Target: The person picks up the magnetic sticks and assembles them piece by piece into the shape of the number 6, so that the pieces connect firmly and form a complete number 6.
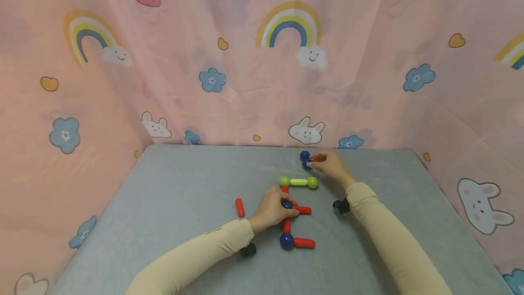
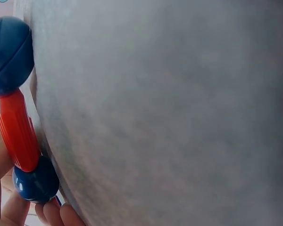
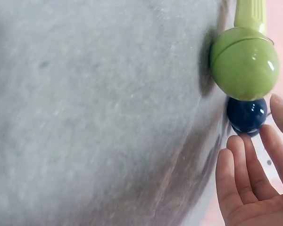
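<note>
A rod-and-ball toy frame lies on the table. My left hand (image 1: pixel 272 207) is at its middle, fingers curled round the middle blue ball (image 1: pixel 287 204), partly hiding it. Below it, a red rod (image 1: pixel 286 226) leads to the near blue ball (image 1: pixel 287 241); further red rods (image 1: pixel 304 243) point right from both blue balls. At the far end, a light green rod (image 1: pixel 298 182) joins two green balls (image 1: pixel 313 183). Farther back, my right hand (image 1: pixel 329 165) is beside two dark blue balls (image 1: pixel 304 155), fingertips at the nearer one. Its fingers look loosely spread in the right wrist view.
A loose red rod (image 1: pixel 239 207) lies left of the left hand on the grey table (image 1: pixel 184 185). Dark round objects (image 1: pixel 248 250) show beside both sleeve cuffs. Behind the table's back edge hangs a pink patterned curtain (image 1: pixel 245 108), which also flanks both sides.
</note>
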Action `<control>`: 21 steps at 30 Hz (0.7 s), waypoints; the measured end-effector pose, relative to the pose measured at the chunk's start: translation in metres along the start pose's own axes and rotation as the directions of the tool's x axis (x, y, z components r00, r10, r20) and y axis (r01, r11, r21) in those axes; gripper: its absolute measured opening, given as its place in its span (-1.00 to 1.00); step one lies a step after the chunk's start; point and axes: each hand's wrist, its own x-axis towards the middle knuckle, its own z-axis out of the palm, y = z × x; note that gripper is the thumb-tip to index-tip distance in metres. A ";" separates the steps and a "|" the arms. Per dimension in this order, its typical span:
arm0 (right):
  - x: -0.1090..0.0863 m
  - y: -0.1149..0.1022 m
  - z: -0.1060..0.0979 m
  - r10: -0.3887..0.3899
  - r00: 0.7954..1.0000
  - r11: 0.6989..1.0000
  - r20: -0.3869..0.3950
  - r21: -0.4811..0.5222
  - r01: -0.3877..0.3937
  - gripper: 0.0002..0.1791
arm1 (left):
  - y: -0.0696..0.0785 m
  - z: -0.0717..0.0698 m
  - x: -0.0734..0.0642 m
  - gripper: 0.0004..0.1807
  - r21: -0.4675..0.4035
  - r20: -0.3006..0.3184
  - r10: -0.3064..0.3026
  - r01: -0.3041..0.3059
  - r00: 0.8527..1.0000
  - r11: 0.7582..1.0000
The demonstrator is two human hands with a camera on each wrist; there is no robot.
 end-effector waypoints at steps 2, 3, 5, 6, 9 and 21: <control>0.002 -0.001 0.002 0.005 1.000 1.000 -0.009 -0.019 -0.005 -0.58 | -0.001 0.000 0.001 -0.79 -0.003 0.001 0.005 -0.005 1.000 1.000; 0.003 -0.001 0.003 0.003 1.000 1.000 -0.014 -0.026 -0.004 -0.59 | -0.001 0.000 0.001 -0.79 -0.003 0.002 0.007 -0.007 1.000 1.000; 0.004 -0.001 0.005 0.004 1.000 0.999 -0.020 -0.036 -0.005 -0.60 | -0.002 0.000 0.001 -0.80 -0.007 0.003 0.012 -0.012 1.000 1.000; 0.005 -0.001 0.006 0.001 1.000 0.999 -0.022 -0.038 -0.002 -0.60 | -0.002 0.000 0.001 -0.80 -0.009 0.002 0.015 -0.015 1.000 1.000; 0.006 -0.001 0.010 -0.007 1.000 0.999 -0.025 -0.044 0.006 -0.61 | -0.002 0.000 0.000 -0.80 -0.018 0.001 0.020 -0.020 1.000 1.000; 0.004 -0.003 0.005 -0.047 0.997 0.998 -0.062 -0.036 0.045 -0.63 | -0.001 -0.004 0.000 -0.79 -0.051 0.012 -0.013 0.013 1.000 0.999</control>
